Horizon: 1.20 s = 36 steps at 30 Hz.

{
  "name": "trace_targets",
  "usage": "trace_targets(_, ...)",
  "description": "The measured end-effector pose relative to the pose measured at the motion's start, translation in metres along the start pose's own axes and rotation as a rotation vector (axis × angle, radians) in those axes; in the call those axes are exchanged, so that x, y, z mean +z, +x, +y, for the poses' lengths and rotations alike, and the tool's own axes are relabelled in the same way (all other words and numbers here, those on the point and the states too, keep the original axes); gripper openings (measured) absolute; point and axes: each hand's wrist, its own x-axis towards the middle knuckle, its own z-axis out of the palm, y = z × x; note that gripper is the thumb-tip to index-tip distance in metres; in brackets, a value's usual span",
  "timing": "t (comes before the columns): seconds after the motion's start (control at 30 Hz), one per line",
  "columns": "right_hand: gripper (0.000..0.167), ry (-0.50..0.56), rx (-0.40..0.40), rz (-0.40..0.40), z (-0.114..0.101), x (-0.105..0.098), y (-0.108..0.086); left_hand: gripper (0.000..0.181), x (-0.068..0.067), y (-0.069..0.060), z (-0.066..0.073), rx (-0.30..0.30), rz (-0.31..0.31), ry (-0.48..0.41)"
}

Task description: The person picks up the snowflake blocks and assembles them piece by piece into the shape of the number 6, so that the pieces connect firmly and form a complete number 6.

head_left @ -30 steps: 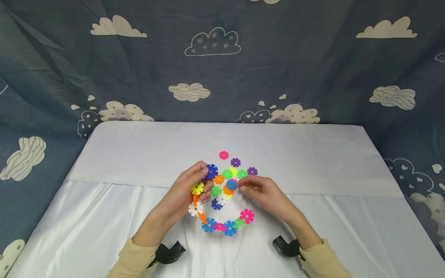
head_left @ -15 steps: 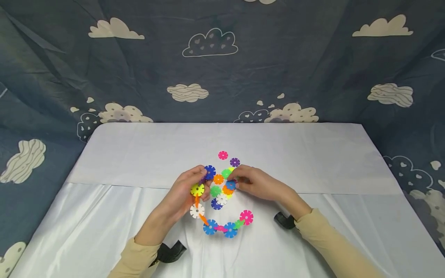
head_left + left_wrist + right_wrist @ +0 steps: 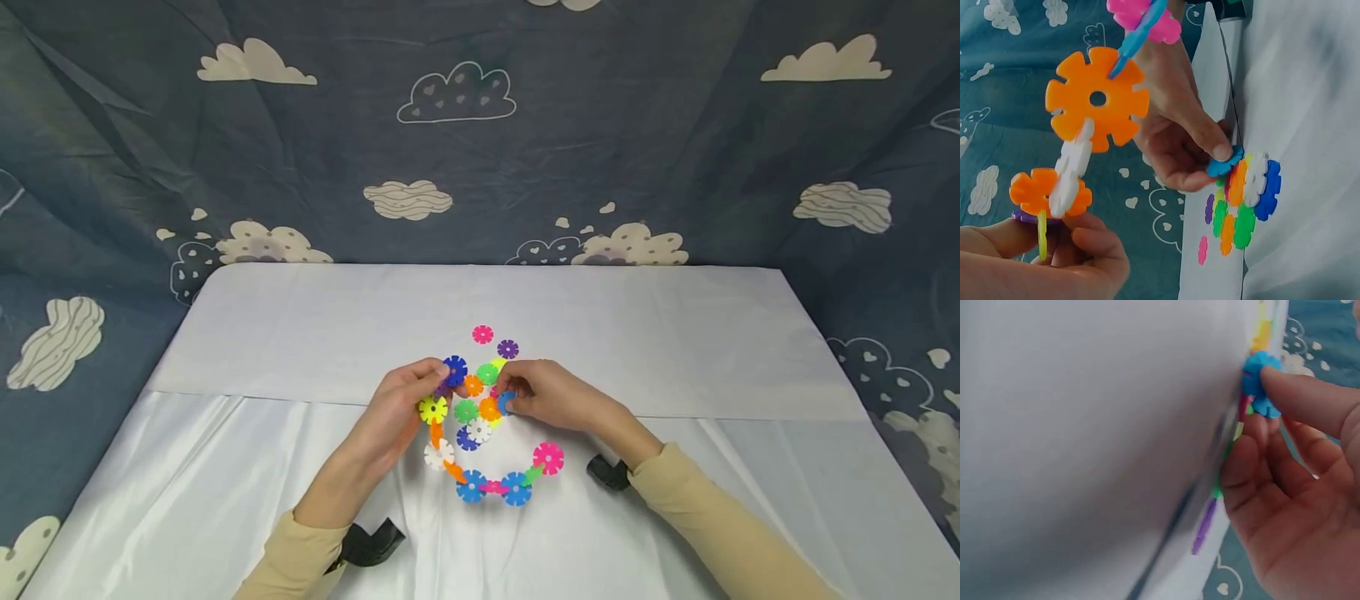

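Note:
My left hand (image 3: 393, 408) holds one end of a curved chain of interlocking plastic flower discs (image 3: 471, 487), gripping near a dark blue disc (image 3: 454, 370) and a purple one. The chain hangs in an arc of yellow, orange, white, blue, pink and green discs, ending in a pink disc (image 3: 548, 458) at the right. My right hand (image 3: 558, 398) pinches a light blue disc (image 3: 1225, 162) between thumb and fingers, at the loose discs on the table. In the right wrist view the thumb covers part of this blue disc (image 3: 1260, 372).
Several loose discs lie clustered on the white-covered table (image 3: 285, 333), among them green (image 3: 466, 411), white (image 3: 478, 430) and orange (image 3: 473, 385). A pink disc (image 3: 483, 334) and a purple disc (image 3: 507, 349) lie farther back. A dark cloud-patterned cloth (image 3: 570, 142) hangs behind.
My right hand has moved over the cluster, covering discs on its right side, and the light blue disc has shifted slightly right in its fingers. The chain has swung a little to the right.

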Motion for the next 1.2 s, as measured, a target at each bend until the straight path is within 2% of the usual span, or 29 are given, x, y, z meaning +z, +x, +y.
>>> trace_targets(0.17, 0.016, 0.076, 0.058, 0.066, -0.006, -0.006, -0.012, 0.02, 0.001, -0.001, 0.001, -0.016, -0.023, 0.011)
trace_targets(0.37, 0.017, 0.213, 0.117, 0.223, -0.021, -0.015, -0.039, 0.019, 0.001, -0.003, 0.003, -0.034, -0.077, -0.041)
trace_targets(0.47, 0.018, 0.294, 0.11, 0.322, -0.034, -0.018, -0.052, 0.02, 0.0, -0.005, 0.002, -0.021, -0.108, -0.036)
trace_targets(0.6, 0.019, 0.392, 0.057, 0.428, -0.052, -0.018, -0.067, 0.021, 0.001, -0.006, 0.001, 0.002, -0.157, 0.011)
trace_targets(0.73, 0.02, 0.462, 0.01, 0.458, -0.065, -0.016, -0.076, 0.022, 0.005, -0.007, 0.002, 0.026, -0.193, 0.058)
trace_targets(0.97, 0.023, 0.538, -0.068, 0.492, -0.072, -0.008, -0.074, 0.023, 0.01, -0.01, 0.005, 0.063, -0.192, 0.098)
trace_targets(1.2, 0.017, 0.57, -0.074, 0.522, -0.07, 0.0, -0.067, 0.02, 0.013, -0.012, 0.006, 0.049, -0.186, 0.091)
